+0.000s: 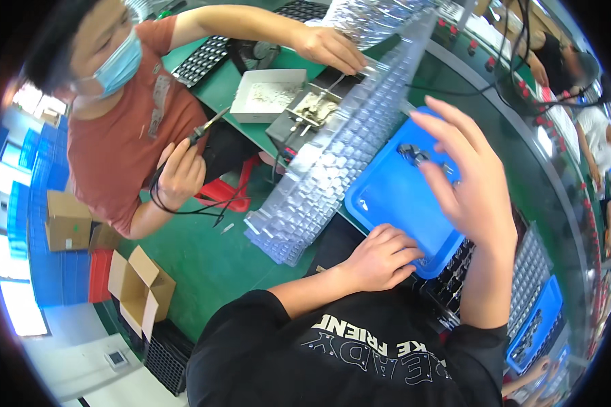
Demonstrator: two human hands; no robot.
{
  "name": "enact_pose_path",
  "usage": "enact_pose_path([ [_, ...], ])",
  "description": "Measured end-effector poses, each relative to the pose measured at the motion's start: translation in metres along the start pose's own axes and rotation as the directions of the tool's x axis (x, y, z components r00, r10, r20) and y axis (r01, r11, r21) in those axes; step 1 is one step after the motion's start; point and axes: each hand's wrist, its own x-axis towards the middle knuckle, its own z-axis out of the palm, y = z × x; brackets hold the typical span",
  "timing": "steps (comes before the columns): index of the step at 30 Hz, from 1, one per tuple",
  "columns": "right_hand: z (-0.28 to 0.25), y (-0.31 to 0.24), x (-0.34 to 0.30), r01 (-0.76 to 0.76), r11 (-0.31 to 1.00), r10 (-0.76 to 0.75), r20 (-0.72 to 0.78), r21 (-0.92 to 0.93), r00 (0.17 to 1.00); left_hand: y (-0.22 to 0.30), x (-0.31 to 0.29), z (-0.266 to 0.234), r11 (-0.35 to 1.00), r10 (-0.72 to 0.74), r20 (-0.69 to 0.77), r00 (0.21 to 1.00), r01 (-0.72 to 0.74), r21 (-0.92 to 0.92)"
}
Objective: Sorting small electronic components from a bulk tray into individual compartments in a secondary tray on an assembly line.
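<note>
"looking at the right of the frame's middle, how does the right hand stand?"

"thumb and fingers spread wide, over the blue tray, holding nothing that i can see. hand and wrist cover much of the tray's right side."

"and the small dark parts?"

"in the tray's upper part, just up and left of the thumb tip, below the fingertips in the frame. a few more peek out behind the hand, too covered to make out. whether the thumb touches any, i can't tell."

"the left hand?"

"at the tray's lower edge, well apart from those dark parts, fingers loosely bent. its palm is hidden, so i can't tell if it grips anything."

"what else is cut off?"

"the co-worker at upper left: the frame's edge trims the head. one hand holds a pen-like tool."
</note>
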Motion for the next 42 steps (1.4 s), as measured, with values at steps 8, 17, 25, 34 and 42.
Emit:
enact_pose_path([
  [8,-0.065,0.003,-0.172,-0.44,0.877,0.467,-0.121,0.194,0.876,0.0,0.037,-0.009,1.0,0.007,-0.016,1.0,-0.007,0.009],
  [17,-0.085,0.003,-0.351,-0.877,0.454,0.859,-0.34,0.16,0.383,-0.021,0.067,-0.009,0.929,-0.221,0.094,0.971,0.18,0.325],
  [25,-0.082,0.037,-0.381,-0.986,0.103,0.933,-0.331,-0.128,0.141,-0.013,0.108,0.029,0.915,-0.26,0.266,0.928,0.149,0.374],
  [34,-0.083,0.066,-0.391,-0.977,0.211,0.936,-0.284,-0.015,0.207,-0.044,0.19,0.088,0.895,-0.161,0.373,0.914,-0.024,0.445],
  [42,-0.136,0.065,-0.429,-0.981,-0.154,0.831,-0.552,-0.12,-0.064,-0.056,0.175,0.086,0.865,-0.254,0.426,0.868,0.007,0.502],
])
